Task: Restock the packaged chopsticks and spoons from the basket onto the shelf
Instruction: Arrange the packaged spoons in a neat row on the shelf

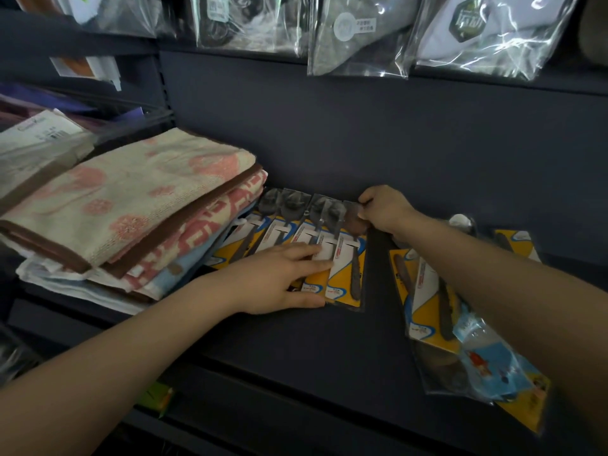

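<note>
Several packaged spoons point(345, 268) on yellow cards lie side by side on the dark shelf point(296, 343), next to the towels. My left hand point(279, 278) lies flat on the lower part of these packs, fingers straight. My right hand point(385, 209) pinches the top edge of the rightmost pack, by the spoon bowl. More yellow-carded packs point(424, 291) lie to the right under my right forearm, with a blue-printed pack point(487, 360) on top of them. No basket is in view.
A stack of folded towels point(131, 205) fills the shelf's left side, touching the spoon packs. Bagged goods point(362, 34) hang above along the back panel. Another yellow pack point(516, 241) lies at the far right. A green item point(158, 396) shows below the shelf edge.
</note>
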The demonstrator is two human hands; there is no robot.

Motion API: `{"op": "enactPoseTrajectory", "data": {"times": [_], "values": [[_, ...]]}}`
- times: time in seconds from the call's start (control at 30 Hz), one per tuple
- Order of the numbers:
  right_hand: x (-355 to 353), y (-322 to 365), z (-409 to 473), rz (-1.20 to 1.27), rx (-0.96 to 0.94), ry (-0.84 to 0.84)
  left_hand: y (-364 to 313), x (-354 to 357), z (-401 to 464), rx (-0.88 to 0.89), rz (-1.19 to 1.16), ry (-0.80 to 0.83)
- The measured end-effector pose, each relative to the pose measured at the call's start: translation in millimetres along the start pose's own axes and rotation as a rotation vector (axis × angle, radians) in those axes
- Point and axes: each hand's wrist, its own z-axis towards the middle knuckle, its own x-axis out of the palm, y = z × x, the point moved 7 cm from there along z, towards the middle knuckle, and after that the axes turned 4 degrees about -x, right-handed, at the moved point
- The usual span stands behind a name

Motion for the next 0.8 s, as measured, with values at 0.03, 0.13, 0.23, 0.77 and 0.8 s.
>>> {"op": "enactPoseTrajectory", "data": {"times": [0.03,0.13,0.23,0.77,0.8], "values": [[-5,4,-2,-0.047,-0.042,-0.018,0,0,0,-0.001,0.003,-0.002],[-21,11,-11,-0.184,-0.157,-0.037,0,-2,0,-0.001,0.030,-0.002],[-34,11,-35,-0.196,-0.216,0.081,-1,-3,3,-0.005,0.061,0.025],[-3,79,-74,-0.255,-0.524,0.173,28,-13,-27,-0.281,0.034,-0.127],[7,88,-61,-0.267,-0.528,0.163,31,-12,-31,-0.317,0.043,-0.130]]}}
